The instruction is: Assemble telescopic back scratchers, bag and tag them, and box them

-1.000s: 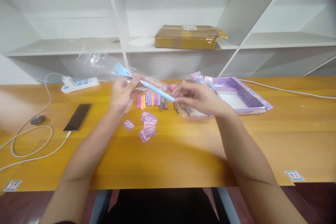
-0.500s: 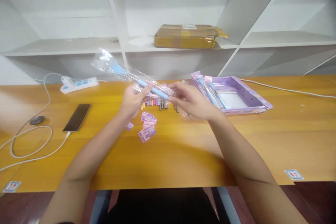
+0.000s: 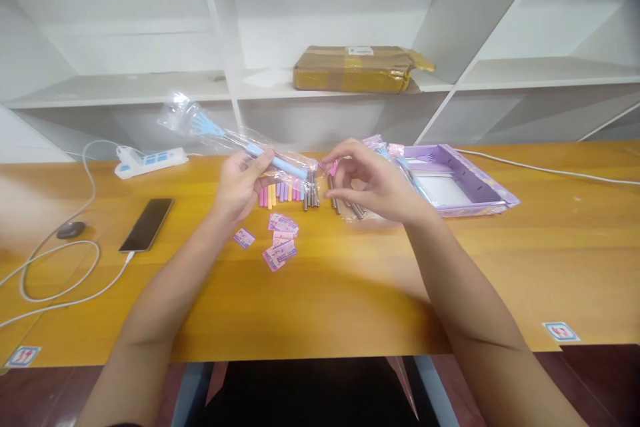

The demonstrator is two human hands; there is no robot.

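A: What's held in L hand?
B: Blue stick w/ hand-shaped head, in clear bag; gripped btwn thumb & fingers, raised over bench, head tilted up to L.
A: R hand?
B: Fingers parted, nothing seen grasped; poised just beside bag's lower end.
A: Further out?
B: Coloured tubes & metal tubes laid under stick, cards laid nearer front edge, purple box set to R, phone set to L.
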